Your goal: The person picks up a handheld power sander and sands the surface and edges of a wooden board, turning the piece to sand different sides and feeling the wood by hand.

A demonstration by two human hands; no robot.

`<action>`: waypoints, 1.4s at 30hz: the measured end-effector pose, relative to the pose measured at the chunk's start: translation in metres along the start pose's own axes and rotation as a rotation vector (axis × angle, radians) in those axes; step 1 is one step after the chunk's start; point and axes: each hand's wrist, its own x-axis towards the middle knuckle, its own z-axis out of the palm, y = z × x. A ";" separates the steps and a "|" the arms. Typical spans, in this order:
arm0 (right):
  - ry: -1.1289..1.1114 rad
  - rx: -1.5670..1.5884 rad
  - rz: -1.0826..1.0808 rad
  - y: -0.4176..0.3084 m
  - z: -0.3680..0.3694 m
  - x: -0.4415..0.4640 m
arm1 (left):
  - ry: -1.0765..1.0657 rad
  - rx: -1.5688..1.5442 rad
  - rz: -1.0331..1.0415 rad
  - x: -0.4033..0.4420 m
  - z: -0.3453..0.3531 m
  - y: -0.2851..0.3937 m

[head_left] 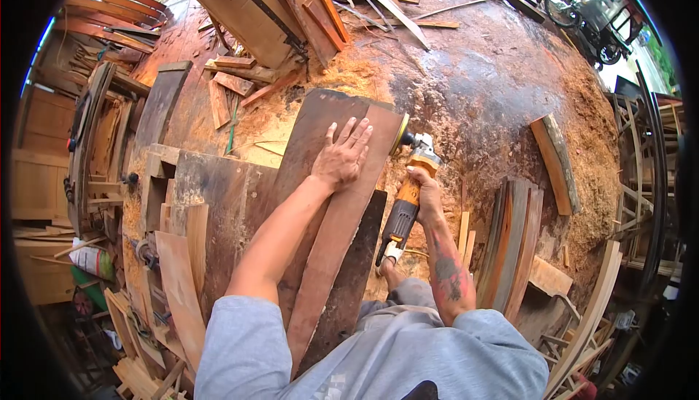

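Note:
My left hand (pixel 342 156) lies flat on a wide brown wooden board (pixel 336 243), fingers stretched toward its far end. Closed around the yellow and black body of an angle grinder (pixel 405 207) is my right hand (pixel 429 195). The grinder's round disc (pixel 400 134), with a yellowish face, is at the board's right edge near the far end; whether it touches the wood I cannot tell. A darker plank (pixel 357 269) sits below the board on its right side. Part of the grinder's handle is hidden by my right hand.
Sawdust and wet patches cover the floor (pixel 473 87). Several long boards (pixel 510 243) stand at my right, with a thick offcut (pixel 555 163) beyond them. Ahead is a large wooden panel (pixel 240 7) beside scrap pieces (pixel 233 83). A motorcycle (pixel 601 29) stands at the far right.

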 end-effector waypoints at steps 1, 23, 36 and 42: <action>0.016 0.015 -0.015 0.000 0.003 -0.005 | -0.001 0.001 -0.001 0.000 -0.001 0.000; -0.013 -0.009 0.079 0.080 -0.012 -0.115 | -0.078 0.069 0.004 0.002 0.000 0.002; -0.024 0.033 0.000 0.057 -0.010 -0.077 | -0.087 0.074 -0.022 0.002 -0.002 0.006; -0.026 0.042 -0.058 0.022 -0.009 -0.018 | -0.095 0.081 -0.026 0.006 -0.004 0.006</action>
